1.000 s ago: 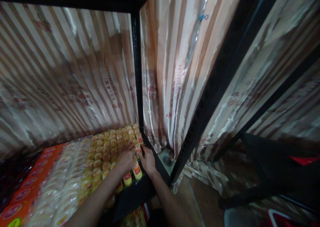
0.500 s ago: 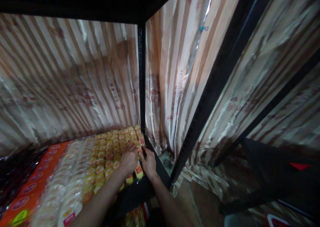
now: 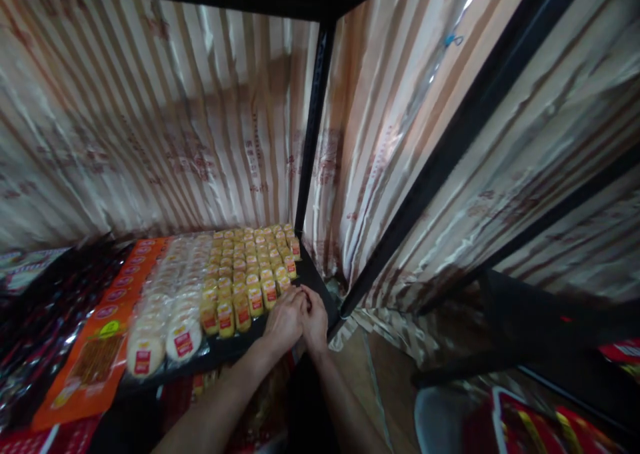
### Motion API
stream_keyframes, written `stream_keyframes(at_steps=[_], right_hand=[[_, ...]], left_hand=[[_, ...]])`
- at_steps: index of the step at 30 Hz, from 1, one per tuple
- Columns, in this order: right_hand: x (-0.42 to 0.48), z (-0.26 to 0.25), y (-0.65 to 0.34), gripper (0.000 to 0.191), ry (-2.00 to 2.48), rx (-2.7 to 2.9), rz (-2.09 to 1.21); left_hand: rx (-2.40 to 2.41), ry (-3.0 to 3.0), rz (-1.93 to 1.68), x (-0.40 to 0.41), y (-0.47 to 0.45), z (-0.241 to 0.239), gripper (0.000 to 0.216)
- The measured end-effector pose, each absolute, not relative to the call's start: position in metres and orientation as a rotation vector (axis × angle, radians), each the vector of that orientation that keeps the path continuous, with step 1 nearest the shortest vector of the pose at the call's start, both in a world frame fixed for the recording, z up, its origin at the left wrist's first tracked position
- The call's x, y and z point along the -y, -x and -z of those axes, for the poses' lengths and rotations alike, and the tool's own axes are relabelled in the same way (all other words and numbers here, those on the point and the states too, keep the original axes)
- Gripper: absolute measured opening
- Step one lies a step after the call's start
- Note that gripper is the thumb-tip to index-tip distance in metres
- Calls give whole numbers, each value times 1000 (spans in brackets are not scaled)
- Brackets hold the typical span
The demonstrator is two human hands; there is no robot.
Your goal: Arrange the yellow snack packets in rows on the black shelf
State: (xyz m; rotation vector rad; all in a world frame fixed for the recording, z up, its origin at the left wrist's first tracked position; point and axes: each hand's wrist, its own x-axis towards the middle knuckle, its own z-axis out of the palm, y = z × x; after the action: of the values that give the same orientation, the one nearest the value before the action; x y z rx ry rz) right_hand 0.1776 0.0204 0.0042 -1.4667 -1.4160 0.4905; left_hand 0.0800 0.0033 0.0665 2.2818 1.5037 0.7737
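Over the front right corner of a black shelf [image 3: 316, 274], my left hand [image 3: 287, 317] and my right hand [image 3: 315, 318] meet, fingers curled and drawn together. Whatever they hold, if anything, is hidden behind the fingers. Just beyond and to the left stand rows of small yellow wrapped snack packets [image 3: 241, 307] with red labels, packed closely. My left hand is nearest the front packets at the right end of the rows. To their left are columns of round white wrapped cakes [image 3: 184, 341], also with red labels.
Farther left lie an orange package [image 3: 75, 381] and dark shiny packets [image 3: 55, 321]. Black uprights [image 3: 313, 127] frame the shelf, with striped plastic sheeting [image 3: 225, 127] behind. Red packages [image 3: 530, 421] sit at lower right, above a tiled floor [image 3: 373, 387].
My hands have drawn back from the packet rows toward the shelf's front edge and come together. The camera view has shifted, showing more of the lower shelf front.
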Motion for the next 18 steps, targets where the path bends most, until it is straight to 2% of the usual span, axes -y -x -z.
stream_keyframes(at_steps=[10, 18], right_hand=[[80, 38, -144, 35, 1459, 1594, -593], [93, 74, -84, 39, 1535, 1965, -1064]], left_hand=[[-1478, -1880, -935, 102, -43, -9, 40], [-1854, -1423, -706, 138, 6, 66, 43]])
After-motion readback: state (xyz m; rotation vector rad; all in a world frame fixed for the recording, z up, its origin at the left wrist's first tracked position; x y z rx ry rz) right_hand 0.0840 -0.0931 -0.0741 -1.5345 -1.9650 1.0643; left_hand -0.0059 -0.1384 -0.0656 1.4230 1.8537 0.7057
